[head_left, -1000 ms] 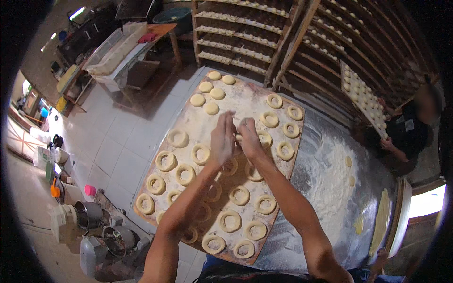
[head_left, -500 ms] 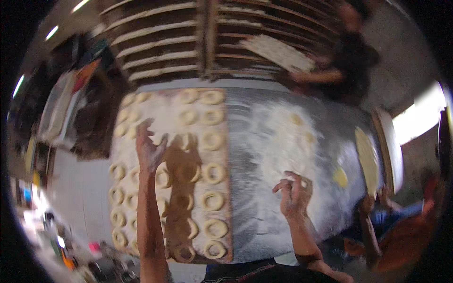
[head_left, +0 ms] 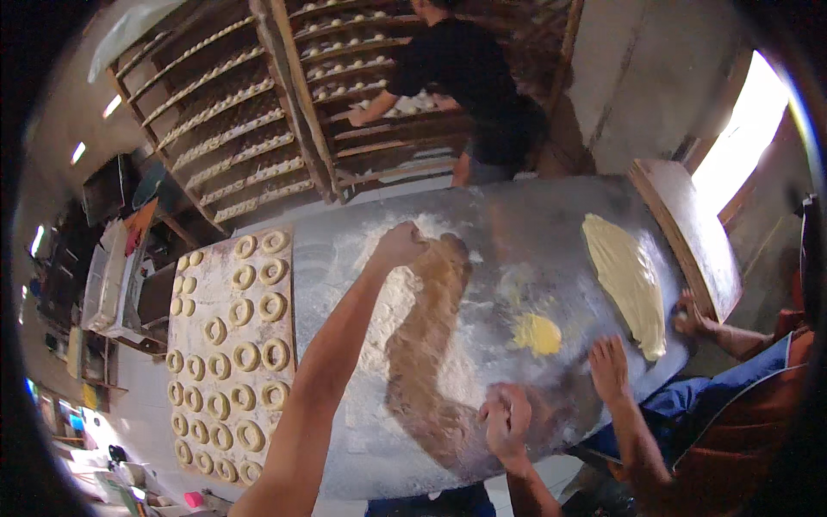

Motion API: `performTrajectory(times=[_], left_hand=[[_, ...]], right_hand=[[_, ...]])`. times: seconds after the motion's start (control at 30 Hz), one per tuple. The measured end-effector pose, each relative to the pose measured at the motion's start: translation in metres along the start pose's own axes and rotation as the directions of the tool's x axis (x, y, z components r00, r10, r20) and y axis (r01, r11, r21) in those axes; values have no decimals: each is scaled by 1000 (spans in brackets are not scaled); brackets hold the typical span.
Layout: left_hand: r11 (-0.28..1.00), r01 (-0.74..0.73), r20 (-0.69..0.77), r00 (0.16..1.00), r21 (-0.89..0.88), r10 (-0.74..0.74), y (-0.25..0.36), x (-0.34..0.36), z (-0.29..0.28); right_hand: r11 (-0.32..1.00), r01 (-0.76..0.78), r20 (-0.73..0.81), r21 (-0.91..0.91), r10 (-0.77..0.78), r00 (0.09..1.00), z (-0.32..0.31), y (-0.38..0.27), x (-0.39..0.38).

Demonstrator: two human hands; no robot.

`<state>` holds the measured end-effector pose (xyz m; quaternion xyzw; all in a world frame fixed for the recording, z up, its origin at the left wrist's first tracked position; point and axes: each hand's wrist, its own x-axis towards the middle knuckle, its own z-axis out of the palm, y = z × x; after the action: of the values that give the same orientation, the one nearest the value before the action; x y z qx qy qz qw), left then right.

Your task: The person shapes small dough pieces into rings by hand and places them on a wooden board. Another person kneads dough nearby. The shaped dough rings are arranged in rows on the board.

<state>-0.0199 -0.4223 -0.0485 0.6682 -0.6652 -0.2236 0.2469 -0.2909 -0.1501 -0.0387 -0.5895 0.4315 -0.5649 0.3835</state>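
Note:
Over the far end of the white flour on the metal worktable, my left hand is closed, fingers curled down; whatever it holds is hidden. My right hand is at the flour's near right side, its fingers curled in. I cannot make out anything in it. To the left lies a floury wooden board with several rows of dough rings. A few small dough pieces sit at its far left corner. Between the flour and the co-worker is a yellow patch.
A co-worker's hand rests at the right, near a long flat sheet of dough. A board leans at the table's right end. Behind, another person in black reaches into a wooden rack of filled trays.
The view has swung right. My left hand has gone from over the board to the flour and closed. My right hand's fingers have curled in. The person behind has put the tray into the rack.

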Motion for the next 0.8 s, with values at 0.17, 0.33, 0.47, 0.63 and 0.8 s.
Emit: performTrajectory(times=[0.17, 0.33, 0.47, 0.63, 0.8], left_hand=[[593, 75, 13, 994, -802, -107, 79, -132, 0], [457, 66, -32, 979, -887, -203, 115, -227, -15], [593, 98, -30, 979, -799, -202, 106, -254, -39], [740, 22, 89, 995, -673, 52, 53, -283, -85], [778, -37, -105, 994, -627, -38, 20, -306, -106]], right_hand=[[917, -288, 64, 274, 282, 957, 17, -5, 79], [909, -346, 395, 234, 236, 888, 40, -10, 96], [771, -530, 544, 354, 291, 787, 67, -28, 67], [753, -620, 664, 219, 351, 660, 101, -46, 49], [927, -367, 486, -77, 356, 798, 146, -46, 30]])
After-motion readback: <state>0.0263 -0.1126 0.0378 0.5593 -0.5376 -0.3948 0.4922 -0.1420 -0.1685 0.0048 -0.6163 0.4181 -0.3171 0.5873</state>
